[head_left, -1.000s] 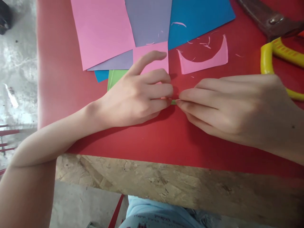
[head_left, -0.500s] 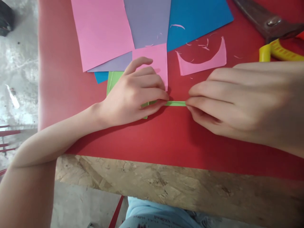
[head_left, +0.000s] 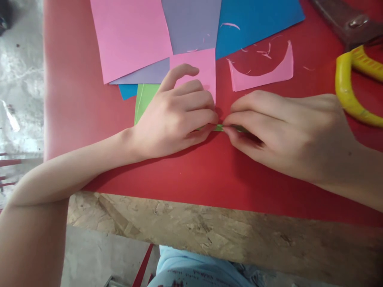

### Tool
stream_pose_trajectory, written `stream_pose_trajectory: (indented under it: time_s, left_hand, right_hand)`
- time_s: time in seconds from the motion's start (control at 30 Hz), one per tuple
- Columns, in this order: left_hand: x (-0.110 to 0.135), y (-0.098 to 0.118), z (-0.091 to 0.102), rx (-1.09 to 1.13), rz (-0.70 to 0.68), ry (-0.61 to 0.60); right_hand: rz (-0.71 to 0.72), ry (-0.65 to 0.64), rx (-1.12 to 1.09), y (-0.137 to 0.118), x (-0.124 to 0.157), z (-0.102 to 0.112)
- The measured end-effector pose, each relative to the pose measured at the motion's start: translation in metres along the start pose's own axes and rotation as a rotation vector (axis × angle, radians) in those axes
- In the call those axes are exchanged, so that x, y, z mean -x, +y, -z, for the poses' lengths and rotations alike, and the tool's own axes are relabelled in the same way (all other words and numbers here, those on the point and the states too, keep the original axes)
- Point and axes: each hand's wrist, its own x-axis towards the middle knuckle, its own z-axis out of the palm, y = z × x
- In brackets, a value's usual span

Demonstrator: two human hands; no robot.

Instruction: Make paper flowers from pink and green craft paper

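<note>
A narrow folded strip of green paper (head_left: 219, 128) runs between my two hands, just above the red tabletop. My left hand (head_left: 179, 115) pinches it between thumb and fingers, its index finger curled loosely away. From the other side my right hand (head_left: 287, 131) pinches the strip too, close to the left fingertips, so only a short piece shows between them. Under my left wrist lies a flat green sheet (head_left: 145, 99), partly covered. A small pink paper square (head_left: 203, 65) sits just beyond my left fingers.
Large pink (head_left: 131, 40), purple (head_left: 191, 26) and blue sheets (head_left: 254, 24) overlap at the back. A curved pink offcut (head_left: 263, 79) and thin trimmings lie right of them. Scissors with yellow handles (head_left: 344, 79) are at the right. The table's chipboard edge (head_left: 179, 223) faces me.
My right hand has moved left along the green strip, nearer my left hand, so less of it shows. The view has shifted slightly, and more of the yellow scissor handle is visible.
</note>
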Motion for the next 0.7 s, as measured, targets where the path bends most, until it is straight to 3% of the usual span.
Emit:
stream_pose_trajectory:
  time_s: [0.13,0.37,0.47,0.63,0.7]
  left_hand:
    - [-0.002,0.002,-0.002,-0.095,0.006,0.03]
    - [0.001,0.0,-0.002,-0.071,-0.045,0.061]
    - [0.0,0.0,-0.002,-0.056,-0.024,0.01]
    - [-0.01,0.004,0.0,0.094,0.177,-0.172]
    - [-0.012,0.005,0.0,0.059,0.187,-0.2]
  right_hand:
    - [-0.065,-0.03,-0.102,0.0,0.0,0.0]
    - [-0.102,-0.088,-0.129,0.0,-0.002,-0.003]
    - [-0.099,-0.084,-0.105,0.0,-0.001,-0.003]
    - [-0.003,-0.057,0.018,0.002,0.0,-0.002]
    - [0.049,-0.047,0.098,0.003,-0.001,0.0]
